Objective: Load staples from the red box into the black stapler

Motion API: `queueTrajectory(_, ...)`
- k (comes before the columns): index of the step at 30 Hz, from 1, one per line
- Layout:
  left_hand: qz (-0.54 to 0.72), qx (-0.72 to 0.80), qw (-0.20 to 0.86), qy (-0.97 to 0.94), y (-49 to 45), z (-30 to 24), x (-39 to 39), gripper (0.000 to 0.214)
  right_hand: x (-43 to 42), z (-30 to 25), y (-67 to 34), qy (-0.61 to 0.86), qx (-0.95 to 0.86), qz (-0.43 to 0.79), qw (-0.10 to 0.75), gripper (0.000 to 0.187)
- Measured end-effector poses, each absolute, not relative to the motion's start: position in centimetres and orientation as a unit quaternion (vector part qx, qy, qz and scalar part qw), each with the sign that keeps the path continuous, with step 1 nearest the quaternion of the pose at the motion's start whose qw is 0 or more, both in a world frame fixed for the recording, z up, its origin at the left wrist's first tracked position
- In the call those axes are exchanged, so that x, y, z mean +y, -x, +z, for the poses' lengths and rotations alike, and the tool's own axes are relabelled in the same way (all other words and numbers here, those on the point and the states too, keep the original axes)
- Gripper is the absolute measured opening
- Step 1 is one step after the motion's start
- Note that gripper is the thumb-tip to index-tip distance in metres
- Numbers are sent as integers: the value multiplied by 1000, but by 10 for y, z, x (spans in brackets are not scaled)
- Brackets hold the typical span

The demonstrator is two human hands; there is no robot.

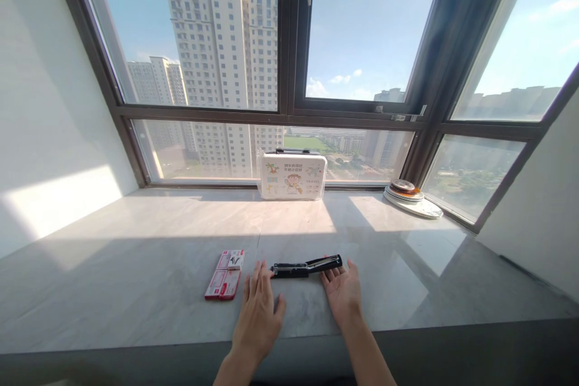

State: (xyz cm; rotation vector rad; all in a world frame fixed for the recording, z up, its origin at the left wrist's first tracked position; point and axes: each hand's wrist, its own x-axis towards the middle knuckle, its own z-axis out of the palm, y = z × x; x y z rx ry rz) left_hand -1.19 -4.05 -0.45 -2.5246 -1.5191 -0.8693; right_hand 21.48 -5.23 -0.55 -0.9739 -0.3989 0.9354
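Note:
A black stapler (290, 270) lies on the marble sill, swung open so that its metal insides show. Its right-hand arm (326, 263) tilts up off the surface. My right hand (344, 295) has its fingers under that raised end and holds it, the thumb sticking out to the side. At the stapler's other end is my left hand (260, 313), palm down with fingers stretched out, the fingertips next to or touching the tip. Just left of this hand are red-and-white flat packs (221, 280), with a small white box (236, 260) showing a dark picture on top.
A white case (293, 178) with cartoon prints and a black handle stands against the window. Stacked plates (414, 200) sit in the back right corner. The marble sill (149, 289) ends at a front edge near my wrists. Walls close both sides.

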Motion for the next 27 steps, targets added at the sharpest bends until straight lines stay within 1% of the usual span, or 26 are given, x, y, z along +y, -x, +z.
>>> queueTrajectory(4, -343, -585, 102, 728, 33, 1, -49, 50, -86, -16, -213, 447, -155, 411, 779, 44)
queueTrajectory(6, -347, -621, 114, 694, 48, -4, -55, 48, -98, -17, -207, 481, -183, 412, 752, 45)
queueTrajectory(8, -337, -624, 107, 696, 60, -10, -62, 44, -104, -16, -198, 529, -269, 432, 679, 47)
queueTrajectory(10, -321, -604, 67, 726, 66, -14, -68, 41, -104, -12, -188, 567, -388, 451, 570, 50)
queueTrajectory(12, -298, -566, -12, 768, 65, -12, -71, 37, -99, -7, -178, 588, -481, 450, 470, 49)
queueTrajectory(13, -285, -543, -57, 788, 62, -9, -72, 35, -95, -4, -174, 596, -511, 442, 433, 48)
queueTrajectory(15, -272, -494, -135, 815, 51, 2, -69, 35, -85, -1, -170, 612, -550, 417, 386, 44)
queueTrajectory(19, -287, -429, -209, 830, 30, 21, -51, 46, -66, 3, -178, 633, -575, 376, 357, 33)
queueTrajectory(21, -292, -416, -232, 830, 26, 23, -40, 45, -63, 3, -191, 644, -571, 368, 352, 29)
queueTrajectory(24, -299, -413, -258, 820, 27, 19, -26, 40, -66, 4, -215, 663, -561, 364, 336, 33)
queueTrajectory(27, -311, -412, -276, 811, 30, 14, -21, 45, -75, 7, -232, 690, -550, 342, 324, 35)
